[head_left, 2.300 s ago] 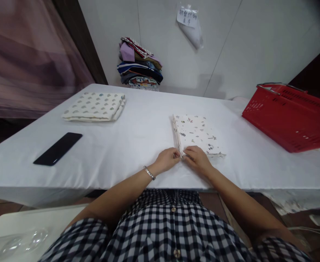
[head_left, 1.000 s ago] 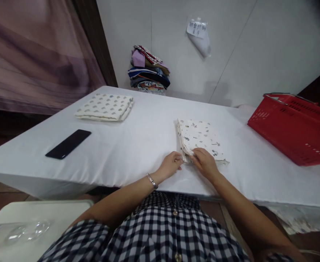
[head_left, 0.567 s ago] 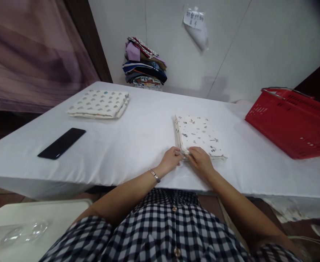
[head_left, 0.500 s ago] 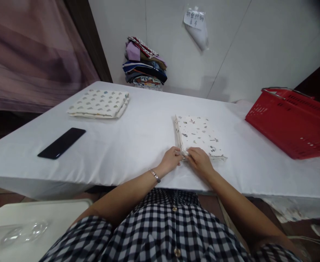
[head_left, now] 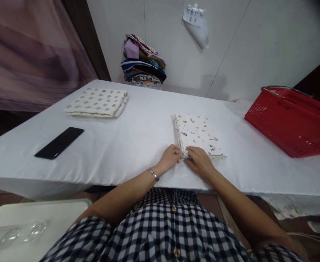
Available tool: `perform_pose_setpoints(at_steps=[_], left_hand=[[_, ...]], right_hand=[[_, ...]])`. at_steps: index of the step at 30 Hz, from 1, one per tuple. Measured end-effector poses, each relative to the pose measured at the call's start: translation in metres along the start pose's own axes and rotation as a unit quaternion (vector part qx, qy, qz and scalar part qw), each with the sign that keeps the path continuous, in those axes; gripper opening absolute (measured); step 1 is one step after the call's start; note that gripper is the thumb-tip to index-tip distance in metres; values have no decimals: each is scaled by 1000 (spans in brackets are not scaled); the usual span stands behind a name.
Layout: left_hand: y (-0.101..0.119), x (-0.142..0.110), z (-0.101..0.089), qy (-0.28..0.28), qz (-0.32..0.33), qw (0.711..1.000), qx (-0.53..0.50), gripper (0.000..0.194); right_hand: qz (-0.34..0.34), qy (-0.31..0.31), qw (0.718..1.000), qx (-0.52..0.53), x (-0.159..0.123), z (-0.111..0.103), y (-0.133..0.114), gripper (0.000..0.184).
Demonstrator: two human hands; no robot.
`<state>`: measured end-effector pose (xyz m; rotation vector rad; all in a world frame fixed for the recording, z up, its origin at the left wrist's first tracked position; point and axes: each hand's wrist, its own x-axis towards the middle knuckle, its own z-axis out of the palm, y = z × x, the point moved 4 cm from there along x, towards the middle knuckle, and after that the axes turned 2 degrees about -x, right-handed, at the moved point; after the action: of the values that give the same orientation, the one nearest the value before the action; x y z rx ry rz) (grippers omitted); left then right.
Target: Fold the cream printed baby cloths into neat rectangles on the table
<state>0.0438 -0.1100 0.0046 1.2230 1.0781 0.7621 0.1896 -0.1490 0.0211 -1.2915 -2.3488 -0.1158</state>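
Note:
A folded white cloth [head_left: 199, 133] with small printed figures lies on the white-covered table [head_left: 143, 138] in front of me. My left hand [head_left: 172, 156] pinches its near left corner, with the fingers curled over the layered edge. Beside it, my right hand [head_left: 199, 160] is closed on the near edge of the same cloth, just right of that corner. Part of the corner is hidden between my fingers. Another folded cloth [head_left: 97, 103], cream with a grey pattern, lies at the far left of the table.
A black phone [head_left: 59, 142] lies on the left part of the table. At the right stands a red basket [head_left: 291, 125]. Behind the table is a stack of folded fabrics [head_left: 143, 65] against the wall. A white stool [head_left: 67, 211] is at the lower left.
Both hands stay at the cloth's near left corner; the fingers have shifted only slightly. The view has moved a little, and the cloth lies as before.

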Motion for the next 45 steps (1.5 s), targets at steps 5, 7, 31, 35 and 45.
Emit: perform_pose_setpoints(at_steps=[5, 7, 31, 35, 45], left_hand=[[3, -3, 0, -2, 60, 998, 21, 19], [1, -5, 0, -1, 91, 993, 70, 16], [4, -12, 7, 53, 190, 915, 353, 9], [2, -13, 2, 34, 179, 898, 400, 12], [7, -22, -3, 14, 246, 877, 413, 15]], right_hand=[[77, 37, 993, 84, 3, -4, 11, 26], [88, 37, 989, 112, 5, -5, 13, 23], [73, 22, 992, 99, 2, -6, 9, 31], [65, 23, 991, 110, -1, -4, 14, 35], [50, 14, 995, 85, 3, -5, 10, 28]])
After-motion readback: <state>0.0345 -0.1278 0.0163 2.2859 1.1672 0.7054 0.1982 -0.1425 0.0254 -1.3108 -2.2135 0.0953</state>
